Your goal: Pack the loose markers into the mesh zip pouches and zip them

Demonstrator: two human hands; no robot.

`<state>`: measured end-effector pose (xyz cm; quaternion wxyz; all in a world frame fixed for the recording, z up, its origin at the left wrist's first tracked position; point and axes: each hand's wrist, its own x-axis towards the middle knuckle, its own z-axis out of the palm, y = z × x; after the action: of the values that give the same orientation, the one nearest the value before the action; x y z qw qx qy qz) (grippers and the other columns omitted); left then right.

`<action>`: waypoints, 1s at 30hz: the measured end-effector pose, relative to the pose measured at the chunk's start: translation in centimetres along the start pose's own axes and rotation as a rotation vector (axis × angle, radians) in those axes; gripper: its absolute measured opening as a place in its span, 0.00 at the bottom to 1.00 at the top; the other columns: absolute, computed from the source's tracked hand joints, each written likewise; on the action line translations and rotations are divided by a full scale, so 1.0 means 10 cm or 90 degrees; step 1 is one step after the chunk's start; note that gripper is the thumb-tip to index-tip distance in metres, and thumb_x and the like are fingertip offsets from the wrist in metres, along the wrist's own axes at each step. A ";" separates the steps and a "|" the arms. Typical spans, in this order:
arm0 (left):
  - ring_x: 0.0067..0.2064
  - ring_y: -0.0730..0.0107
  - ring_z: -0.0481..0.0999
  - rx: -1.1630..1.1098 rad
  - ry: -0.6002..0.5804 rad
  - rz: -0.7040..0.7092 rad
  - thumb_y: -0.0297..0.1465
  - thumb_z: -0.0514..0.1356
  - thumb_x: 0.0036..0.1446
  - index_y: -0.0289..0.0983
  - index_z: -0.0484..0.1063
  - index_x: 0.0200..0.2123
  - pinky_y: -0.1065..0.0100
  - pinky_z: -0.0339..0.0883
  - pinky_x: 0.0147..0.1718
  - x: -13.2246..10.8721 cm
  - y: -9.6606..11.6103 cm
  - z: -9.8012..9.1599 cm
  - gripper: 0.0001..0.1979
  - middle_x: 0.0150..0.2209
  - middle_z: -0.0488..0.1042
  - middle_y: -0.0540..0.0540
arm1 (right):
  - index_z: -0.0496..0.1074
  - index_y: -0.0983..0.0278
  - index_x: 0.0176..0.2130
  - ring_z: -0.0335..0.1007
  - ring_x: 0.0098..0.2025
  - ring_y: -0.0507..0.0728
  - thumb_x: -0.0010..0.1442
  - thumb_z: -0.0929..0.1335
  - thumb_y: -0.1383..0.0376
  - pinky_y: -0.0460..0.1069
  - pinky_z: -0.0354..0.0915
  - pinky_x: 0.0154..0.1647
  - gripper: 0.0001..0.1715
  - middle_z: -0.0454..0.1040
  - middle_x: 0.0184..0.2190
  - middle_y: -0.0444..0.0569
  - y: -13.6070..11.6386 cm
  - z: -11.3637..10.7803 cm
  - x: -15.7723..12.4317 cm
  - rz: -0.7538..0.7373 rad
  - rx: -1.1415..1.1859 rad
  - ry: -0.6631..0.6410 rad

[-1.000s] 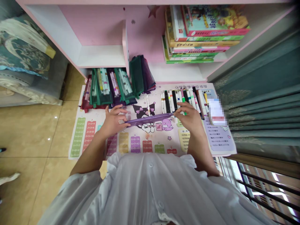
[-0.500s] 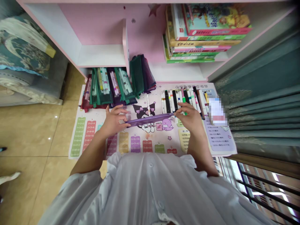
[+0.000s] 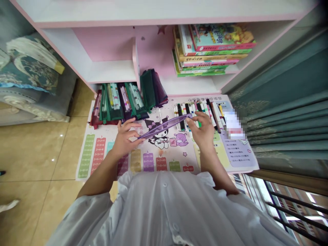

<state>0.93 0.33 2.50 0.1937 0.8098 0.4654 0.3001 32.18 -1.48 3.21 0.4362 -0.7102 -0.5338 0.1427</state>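
Note:
A purple zip pouch (image 3: pixel 164 127) is stretched between my two hands above the desk mat, seen nearly edge-on. My left hand (image 3: pixel 126 137) pinches its near left end, the other fingers spread. At its far right end, my right hand (image 3: pixel 202 131) grips the corner between thumb and fingers. Just behind the pouch lies a single white marker (image 3: pixel 160 115), partly covered by it. A row of mixed markers (image 3: pixel 181 119) lies at the right, partly behind my right hand. Mesh pouches filled with markers (image 3: pixel 115 106) lean together at the left.
Flat dark mesh pouches (image 3: pixel 148 89) rest against the shelf divider (image 3: pixel 135 61). Stacked books (image 3: pixel 212 51) fill the right of the shelf. A blurred-out item (image 3: pixel 233 124) lies at the mat's right side, near the curtain (image 3: pixel 287 112). The printed mat (image 3: pixel 164 164) covers the desk.
The pouch has tilted, its right end now higher and farther back than its left, and its edges show a slim gap. The view has shifted, showing more of the upper shelf.

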 end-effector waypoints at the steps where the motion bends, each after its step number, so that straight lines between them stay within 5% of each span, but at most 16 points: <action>1: 0.62 0.51 0.69 0.003 0.025 0.006 0.39 0.69 0.53 0.40 0.71 0.20 0.41 0.44 0.66 -0.01 0.02 0.02 0.15 0.48 0.79 0.46 | 0.74 0.60 0.28 0.66 0.61 0.68 0.57 0.69 0.44 0.65 0.63 0.60 0.23 0.75 0.53 0.56 -0.04 0.05 -0.03 -0.006 0.002 -0.007; 8: 0.60 0.54 0.70 0.028 0.148 0.048 0.39 0.66 0.56 0.40 0.69 0.20 0.41 0.48 0.65 -0.10 0.19 0.16 0.16 0.44 0.79 0.45 | 0.75 0.61 0.30 0.65 0.61 0.67 0.58 0.65 0.38 0.63 0.61 0.63 0.31 0.71 0.54 0.59 -0.29 0.36 -0.30 -0.036 0.065 -0.125; 18: 0.60 0.52 0.70 0.079 0.110 0.061 0.37 0.64 0.56 0.40 0.66 0.18 0.38 0.46 0.64 -0.16 0.36 0.33 0.17 0.41 0.80 0.47 | 0.74 0.59 0.29 0.67 0.59 0.65 0.58 0.66 0.59 0.62 0.62 0.61 0.10 0.75 0.50 0.54 -0.34 0.53 -0.37 -0.039 0.082 -0.163; 26: 0.58 0.52 0.71 0.079 0.173 0.083 0.34 0.64 0.56 0.40 0.65 0.17 0.36 0.46 0.64 -0.21 0.42 0.43 0.18 0.40 0.79 0.47 | 0.74 0.59 0.30 0.68 0.57 0.64 0.66 0.59 0.54 0.60 0.62 0.60 0.22 0.76 0.47 0.55 -0.36 0.52 -0.39 -0.052 0.112 -0.193; 30: 0.58 0.52 0.71 0.082 0.151 0.079 0.35 0.64 0.55 0.41 0.65 0.17 0.36 0.46 0.63 -0.23 0.42 0.46 0.18 0.39 0.79 0.47 | 0.73 0.59 0.29 0.69 0.56 0.65 0.62 0.63 0.56 0.61 0.63 0.58 0.15 0.75 0.49 0.55 -0.36 0.53 -0.37 -0.029 0.096 -0.182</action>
<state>5.86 -3.89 0.87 0.0658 0.8066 0.4522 0.3749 24.88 -2.08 1.95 0.4107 -0.6357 -0.5942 0.2723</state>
